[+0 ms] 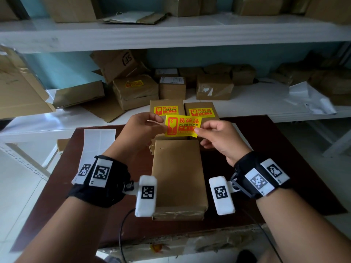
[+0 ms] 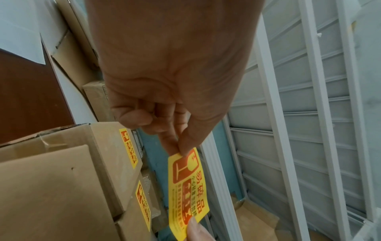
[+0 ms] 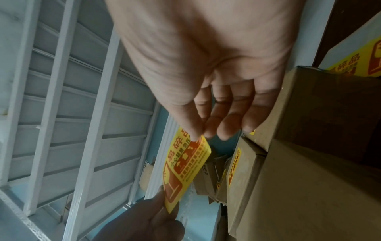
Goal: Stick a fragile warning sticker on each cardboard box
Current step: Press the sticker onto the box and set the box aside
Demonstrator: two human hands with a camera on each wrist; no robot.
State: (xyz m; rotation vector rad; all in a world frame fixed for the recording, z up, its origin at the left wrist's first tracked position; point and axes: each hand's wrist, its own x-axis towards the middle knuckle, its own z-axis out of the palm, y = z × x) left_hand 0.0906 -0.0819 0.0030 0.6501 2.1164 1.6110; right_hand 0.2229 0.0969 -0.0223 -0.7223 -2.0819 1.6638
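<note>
Both hands hold one yellow and red fragile sticker (image 1: pixel 182 126) (image 2: pixel 186 189) (image 3: pixel 185 164) in the air above the table. My left hand (image 1: pixel 144 128) (image 2: pixel 175 143) pinches its left end, my right hand (image 1: pixel 214 135) (image 3: pixel 198 135) pinches its right end. Below the sticker a plain cardboard box (image 1: pixel 178 177) (image 2: pixel 51 195) (image 3: pixel 299 187) lies on the dark brown table (image 1: pixel 79 196), with no sticker on its top. Behind it stand two boxes with stickers on top, one at the left (image 1: pixel 166 109) and one at the right (image 1: pixel 201 111).
White backing paper (image 1: pixel 98 143) lies on the table's left part. White shelves (image 1: pixel 256 103) behind the table carry several cardboard boxes, one with a yellow sticker (image 1: pixel 134 90). A black cable (image 1: pixel 121 234) hangs off the table's front edge.
</note>
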